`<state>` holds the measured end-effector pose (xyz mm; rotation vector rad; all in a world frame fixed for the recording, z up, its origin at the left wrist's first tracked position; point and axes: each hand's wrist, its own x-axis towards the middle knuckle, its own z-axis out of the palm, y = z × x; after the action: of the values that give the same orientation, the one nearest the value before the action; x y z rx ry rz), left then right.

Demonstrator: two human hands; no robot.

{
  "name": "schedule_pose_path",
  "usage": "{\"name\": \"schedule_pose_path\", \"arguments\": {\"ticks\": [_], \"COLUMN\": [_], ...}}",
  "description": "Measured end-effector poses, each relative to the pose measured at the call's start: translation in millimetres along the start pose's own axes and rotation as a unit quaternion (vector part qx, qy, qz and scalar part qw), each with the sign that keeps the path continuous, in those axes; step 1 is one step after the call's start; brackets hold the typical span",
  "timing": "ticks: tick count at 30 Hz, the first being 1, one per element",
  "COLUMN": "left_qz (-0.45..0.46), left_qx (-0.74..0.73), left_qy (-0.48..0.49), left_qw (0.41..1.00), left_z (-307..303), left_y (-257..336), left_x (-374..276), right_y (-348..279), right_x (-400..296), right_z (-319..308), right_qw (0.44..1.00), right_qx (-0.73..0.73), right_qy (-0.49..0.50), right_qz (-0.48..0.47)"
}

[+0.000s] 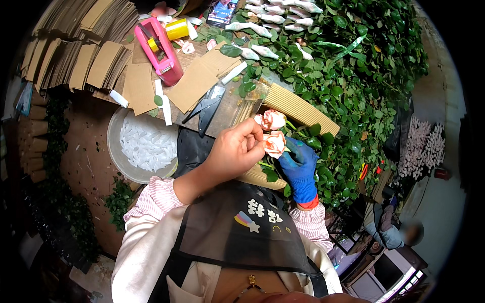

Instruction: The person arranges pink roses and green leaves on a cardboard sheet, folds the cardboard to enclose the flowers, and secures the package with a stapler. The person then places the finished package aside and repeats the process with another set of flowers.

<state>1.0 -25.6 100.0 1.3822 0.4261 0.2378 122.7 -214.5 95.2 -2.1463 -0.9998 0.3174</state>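
Observation:
Bare and with bent fingers, my left hand (238, 147) pinches at the petals of a pale pink rose (275, 144). A blue glove covers my right hand (299, 161), which is closed around that rose's stem just below the bloom. A second pink rose (273, 119) lies against the first, beside a strip of corrugated cardboard (303, 110). More corrugated cardboard (261, 177) lies under my hands. Black-handled shears (208, 108) rest on the wooden table (231, 108), to the left of the roses. Whether my left fingers hold a loose petal is hidden.
A pink tape dispenser (161, 55), cardboard sheets (197, 81) and a phone (222, 11) lie on the table. Below its left edge stands a tub (113, 146) of white sleeves. Leafy stems (341, 83) and net-wrapped blooms (271, 17) fill the right side. Another person (390, 227) is at the lower right.

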Motion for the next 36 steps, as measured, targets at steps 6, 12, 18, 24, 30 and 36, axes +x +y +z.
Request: {"name": "schedule_pose_path", "arguments": {"ticks": [6,12,18,24,30,36], "left_qz": [0.001,0.146,0.155,0.167,0.186,0.173], "left_qx": [0.014,0.074,0.121,0.148,0.172,0.162], "left_qy": [0.032,0.009,0.017,0.005,0.024,0.029], "left_qw": [0.999,0.986,0.98,0.975,0.967,0.971], "left_z": [4,4,0,-2,3,3], "left_y": [-4,-6,-1,5,5,0], "left_x": [9,7,5,4,5,5], "right_y": [0,0,-2,2,3,0], "right_x": [2,1,2,2,1,2], "right_z": [0,2,1,1,3,1], "right_qw": [1.0,1.0,1.0,1.0,1.0,1.0], "right_qx": [0.003,0.004,0.01,0.018,0.002,-0.002], "right_qy": [-0.006,0.013,0.003,-0.002,0.006,-0.001], "right_qz": [-0.01,-0.012,-0.007,-0.003,-0.014,-0.015]}}
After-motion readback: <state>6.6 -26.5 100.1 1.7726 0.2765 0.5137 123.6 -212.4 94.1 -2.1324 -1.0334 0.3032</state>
